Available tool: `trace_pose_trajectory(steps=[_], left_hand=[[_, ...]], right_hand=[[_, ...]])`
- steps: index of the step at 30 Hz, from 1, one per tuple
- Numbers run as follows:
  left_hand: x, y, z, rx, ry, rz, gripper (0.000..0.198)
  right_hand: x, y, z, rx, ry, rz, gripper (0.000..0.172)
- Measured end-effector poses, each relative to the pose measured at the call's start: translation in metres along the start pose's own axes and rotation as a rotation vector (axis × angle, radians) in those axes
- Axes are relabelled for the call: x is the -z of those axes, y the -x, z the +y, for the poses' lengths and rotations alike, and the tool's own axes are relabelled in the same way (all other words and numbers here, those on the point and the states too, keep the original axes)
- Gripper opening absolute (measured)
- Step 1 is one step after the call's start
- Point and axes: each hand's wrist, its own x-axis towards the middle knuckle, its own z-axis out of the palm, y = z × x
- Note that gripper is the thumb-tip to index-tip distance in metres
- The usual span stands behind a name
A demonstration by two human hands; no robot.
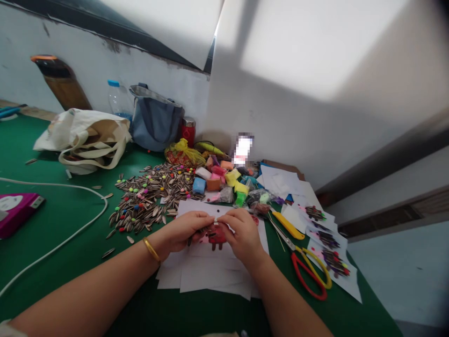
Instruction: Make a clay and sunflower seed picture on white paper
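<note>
Over a stack of white paper sheets, my left hand and my right hand come together, fingers pinched. Something small and pale shows between the fingertips, too small to name. A dark, seed-like tip pokes out below my left hand. Under the fingers lies a red clay figure with brown legs and pink bits, partly hidden by both hands. A small black dot sits on the paper just beyond. Left of the paper spreads a pile of striped sunflower seeds mixed with coloured clay balls.
Bagged clay blocks lie beyond the paper. Scissors and a yellow cutter are at right, near seed-covered paper pieces. A blue bag, a cream bag, a red flask and a phone stand behind.
</note>
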Motion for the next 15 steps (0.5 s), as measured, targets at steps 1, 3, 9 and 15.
trace_pose_trajectory(steps=[1, 3, 9, 15], left_hand=[[0.001, -0.001, 0.000, -0.015, -0.040, 0.012, 0.038], [0.001, -0.001, -0.001, -0.027, -0.076, 0.028, 0.038], [0.000, 0.002, 0.006, -0.059, -0.185, 0.012, 0.038], [0.015, -0.002, 0.014, -0.173, -0.712, 0.200, 0.026]], right_hand=[[0.000, 0.000, 0.001, -0.008, -0.024, 0.000, 0.016], [0.000, -0.001, 0.002, -0.039, -0.085, 0.009, 0.013], [-0.005, -0.001, 0.010, -0.214, -0.279, -0.020, 0.009], [-0.009, 0.000, 0.023, -0.191, -0.065, -0.102, 0.014]])
